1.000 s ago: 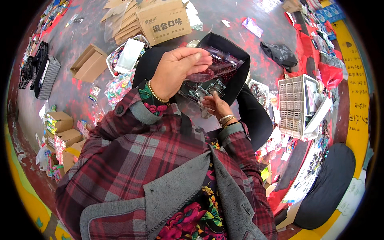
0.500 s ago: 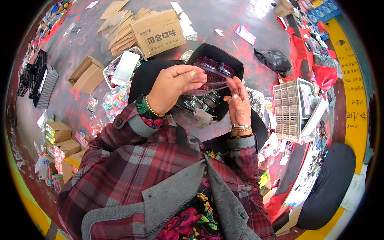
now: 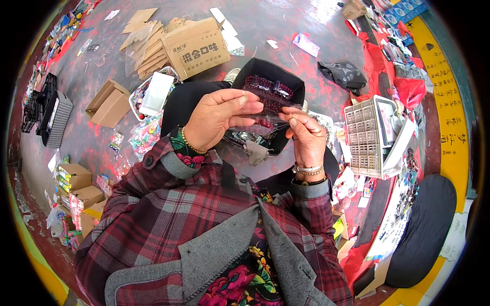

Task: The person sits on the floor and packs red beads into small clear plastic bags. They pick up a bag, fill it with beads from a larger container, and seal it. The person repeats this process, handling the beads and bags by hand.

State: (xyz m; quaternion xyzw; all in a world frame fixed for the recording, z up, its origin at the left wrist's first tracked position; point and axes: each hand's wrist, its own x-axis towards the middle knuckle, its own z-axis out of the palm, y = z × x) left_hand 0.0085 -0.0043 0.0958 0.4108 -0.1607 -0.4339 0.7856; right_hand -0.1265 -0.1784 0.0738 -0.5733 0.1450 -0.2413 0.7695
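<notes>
While we look down with 12 o'clock at the top of the view, one clear plastic bag (image 3: 270,118) spans the gap between our two hands. We pinch its 9 o'clock side in the fingers of the left hand (image 3: 219,115) and its 3 o'clock side in those of the right hand (image 3: 306,133). Behind it we see one black bin (image 3: 294,84) holding dark red beads (image 3: 255,84), too many to count. One grey cloth (image 3: 256,152) lies between 6 and 7 o'clock. Well apart, we count one beige plastic crate (image 3: 363,133) at 3, one open cardboard box (image 3: 108,103) at 9 and one printed carton (image 3: 196,48) between 10 and 11. The bin's far edge stands beyond our fingertips; past it, red-speckled floor (image 3: 265,30) stretches toward 12 o'clock.
</notes>
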